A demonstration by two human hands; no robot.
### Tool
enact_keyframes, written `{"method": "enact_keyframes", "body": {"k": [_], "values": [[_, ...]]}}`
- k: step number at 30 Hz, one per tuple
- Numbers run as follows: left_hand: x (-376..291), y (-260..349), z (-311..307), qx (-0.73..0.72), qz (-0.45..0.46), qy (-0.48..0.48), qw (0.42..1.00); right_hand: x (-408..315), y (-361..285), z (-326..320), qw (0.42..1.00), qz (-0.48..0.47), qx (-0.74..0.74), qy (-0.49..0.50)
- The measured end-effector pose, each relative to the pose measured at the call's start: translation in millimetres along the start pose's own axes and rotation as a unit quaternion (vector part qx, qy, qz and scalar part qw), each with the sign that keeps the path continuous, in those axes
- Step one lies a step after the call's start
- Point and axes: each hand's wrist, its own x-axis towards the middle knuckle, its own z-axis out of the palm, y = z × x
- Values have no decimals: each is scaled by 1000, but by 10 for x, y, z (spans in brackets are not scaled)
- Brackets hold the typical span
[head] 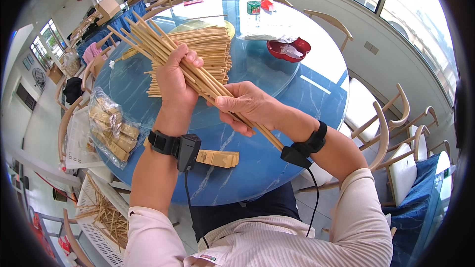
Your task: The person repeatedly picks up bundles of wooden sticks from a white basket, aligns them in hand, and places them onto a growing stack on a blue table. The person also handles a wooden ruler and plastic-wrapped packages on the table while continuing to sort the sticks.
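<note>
A slanting bundle of thin wooden sticks, apparently chopsticks, is held in both my hands above a round blue table. My left hand wraps around its upper part, and the far ends fan out beyond my fist. Lower down, my right hand grips the bundle with the thumb on top. A couple of sticks reach further down than the others, towards my right wrist. Behind my left hand lies a wide stack of similar sticks. Flat brown paper sleeves rest near the table's front edge.
A clear plastic bag of brown paper packs sits at the table's left edge. A white crate holds loose sticks. Further back stand a water bottle and a red dish. Wooden chairs surround the table.
</note>
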Motion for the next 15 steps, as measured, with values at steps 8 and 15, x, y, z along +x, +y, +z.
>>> {"method": "enact_keyframes", "body": {"k": [8, 15], "values": [[76, 190, -48, 33, 26, -40, 998, 108, 115, 173, 994, -27, -101, 37], [-73, 392, 715, 175, 92, -220, 955, 251, 143, 327, 982, -110, -87, 129]]}}
